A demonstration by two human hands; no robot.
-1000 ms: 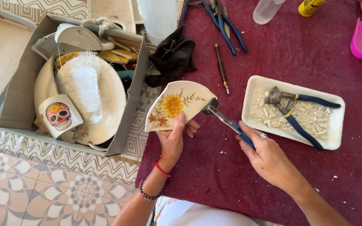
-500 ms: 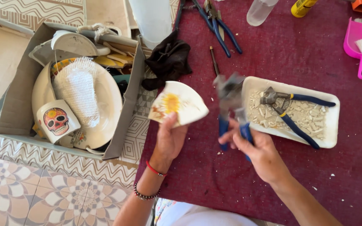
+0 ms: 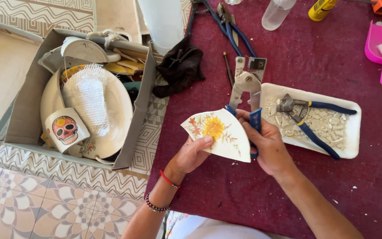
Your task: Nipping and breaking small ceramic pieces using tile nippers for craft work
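Observation:
My left hand (image 3: pixel 192 155) holds a broken white plate piece (image 3: pixel 219 134) painted with a yellow flower, pinching its lower left edge. My right hand (image 3: pixel 268 146) grips the blue handles of metal breaking pliers (image 3: pixel 248 86), whose wide steel head points away from me above the plate piece. The two hands meet over the dark red tablecloth (image 3: pixel 226 194), close to a white tray.
A white tray (image 3: pixel 352 146) of ceramic chips holds blue-handled nippers (image 3: pixel 308 117). A cardboard box (image 3: pixel 142 106) at left holds plates, a skull mug (image 3: pixel 65 128) and white mesh. A black cloth (image 3: pixel 180 66), more pliers (image 3: pixel 226 22), a bottle and a pink dustpan (image 3: pixel 381 48) lie further back.
My right hand swapped orientation of the tool: the pliers, earlier at the plate piece's right edge, swung up and now stand with the head pointing away. The plate piece dropped lower and nearer.

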